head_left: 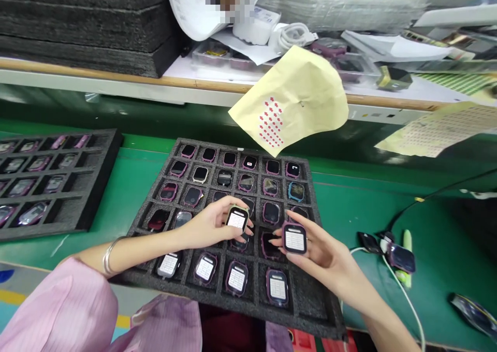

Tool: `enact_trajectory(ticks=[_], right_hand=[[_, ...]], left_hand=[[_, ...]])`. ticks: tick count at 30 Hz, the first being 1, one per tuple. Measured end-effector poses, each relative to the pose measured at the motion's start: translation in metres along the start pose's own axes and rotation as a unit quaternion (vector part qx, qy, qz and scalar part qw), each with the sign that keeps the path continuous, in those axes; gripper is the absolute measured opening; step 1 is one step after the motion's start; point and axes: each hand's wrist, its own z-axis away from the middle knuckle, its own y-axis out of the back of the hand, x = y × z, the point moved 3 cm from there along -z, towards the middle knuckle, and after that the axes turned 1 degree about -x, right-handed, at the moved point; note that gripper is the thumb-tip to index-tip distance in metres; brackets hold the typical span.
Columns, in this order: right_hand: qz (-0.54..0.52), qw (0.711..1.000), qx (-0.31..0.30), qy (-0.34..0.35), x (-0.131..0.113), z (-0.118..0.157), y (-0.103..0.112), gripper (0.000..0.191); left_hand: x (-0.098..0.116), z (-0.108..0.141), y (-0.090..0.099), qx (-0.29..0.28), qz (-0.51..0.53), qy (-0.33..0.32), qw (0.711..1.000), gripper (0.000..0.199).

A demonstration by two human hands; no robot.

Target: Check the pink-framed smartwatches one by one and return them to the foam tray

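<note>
Both hands are over a black foam tray (233,310) whose compartments hold many smartwatch bodies, mostly purple-framed. My left hand (217,221) grips a watch with a pale greenish frame (237,219), its lit white screen facing up. In my right hand (316,248) is a purple-framed watch (294,238), also showing a lit white screen. Along the tray's near row, several watches such as this one (236,278) display similar white screens. Farther back, most screens are dark; one watch has a blue frame (296,191).
Another foam tray (89,196) with watches lies at the left. At the right, a watch (402,258) sits among white cables (404,292). A cluttered shelf (209,85) crosses the back, with yellow sticker sheets (310,93) hanging over its edge and stacked black foam (85,26).
</note>
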Motion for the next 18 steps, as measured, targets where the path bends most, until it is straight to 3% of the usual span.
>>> enact_trajectory(ticks=[3,6,8,10,13,15,16,18], right_hand=[[0.178,0.982,0.065,-0.007,0.010,0.021,0.018,0.049],[0.357,0.928,0.103,0.039,0.021,0.031,0.031,0.037],[0.422,0.898,0.105,0.073,0.028,0.033,0.035,0.035],[0.453,0.881,0.100,0.090,0.029,0.033,0.038,0.041],[0.449,0.884,0.084,0.098,0.011,0.035,0.036,0.049],[0.404,0.902,0.100,0.120,-0.014,0.040,0.027,0.037],[0.365,0.914,0.112,0.136,-0.029,0.046,0.021,0.030],[0.262,0.945,0.115,0.158,-0.054,0.060,0.006,0.027]], left_hand=[[0.001,0.003,-0.007,-0.017,-0.031,-0.002,0.999,0.049],[-0.001,0.005,-0.023,-0.048,-0.120,-0.001,0.992,0.054],[-0.005,0.003,-0.039,-0.078,-0.244,-0.033,0.966,0.051],[-0.014,-0.002,-0.060,-0.119,-0.382,-0.078,0.913,0.048],[-0.036,-0.015,-0.093,-0.184,-0.525,-0.133,0.820,0.048],[-0.052,-0.026,-0.110,-0.194,-0.594,-0.162,0.764,0.046],[-0.059,-0.031,-0.117,-0.190,-0.614,-0.171,0.747,0.045],[-0.068,-0.037,-0.125,-0.160,-0.594,-0.170,0.770,0.043]])
